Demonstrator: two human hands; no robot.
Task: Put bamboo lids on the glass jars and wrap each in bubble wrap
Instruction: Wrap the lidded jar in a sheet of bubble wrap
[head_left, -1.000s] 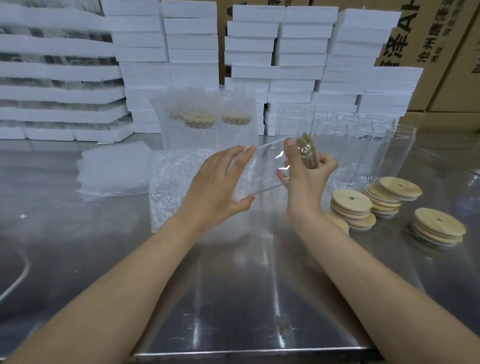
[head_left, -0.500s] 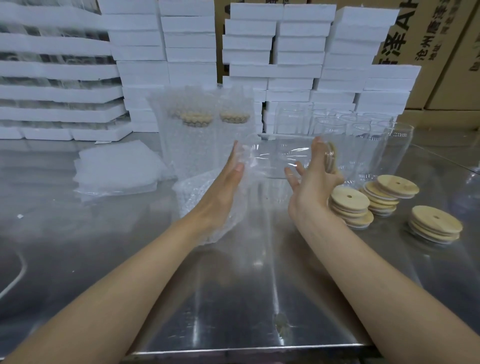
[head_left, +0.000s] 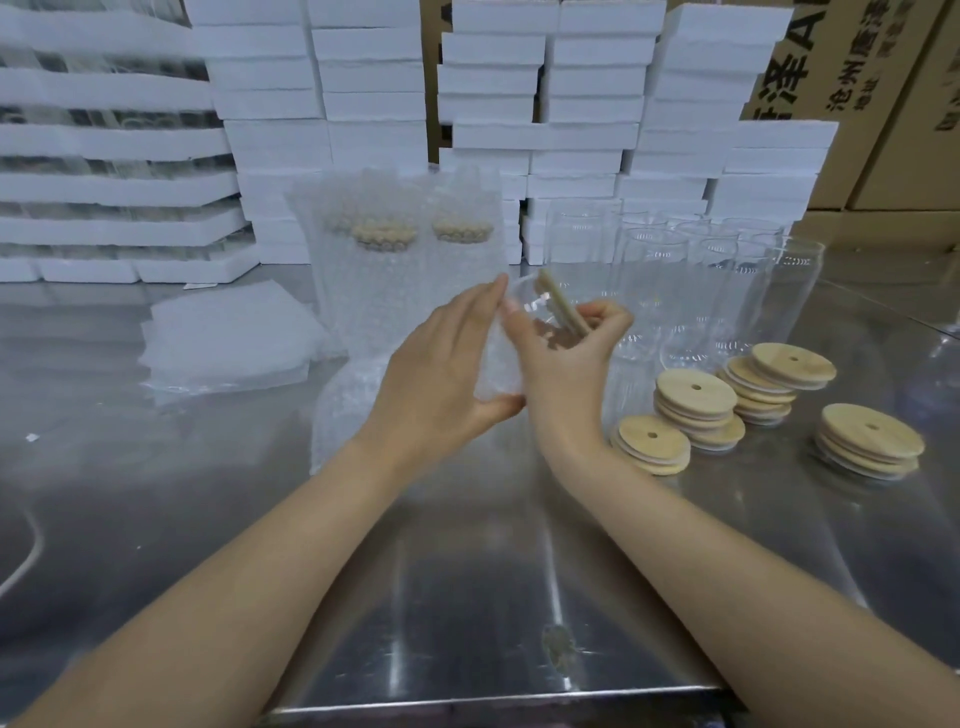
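The glass jar (head_left: 532, 312) was held tilted above the middle of the table (head_left: 467, 597), its bamboo lid (head_left: 563, 307) seated on the mouth and facing right. The right hand (head_left: 571, 369) had its grip closed around the jar just below the lid. The left hand (head_left: 441, 374) had a wide grip, fingers over and thumb under, pinching bubble wrap (head_left: 343, 415) against the jar's body; the rest of the sheet trailed down onto the table.

Just beyond stood two wrapped jars (head_left: 384, 260), lids showing through. To the right were bare jars (head_left: 691, 291) and, nearer, four lid stacks (head_left: 696, 410). A pile of sheets (head_left: 228, 338) lay at the left. White foam boxes (head_left: 540, 104) lined the far edge, before cartons (head_left: 852, 78) printed "沧州" and a large "A"; the other characters were cut off.
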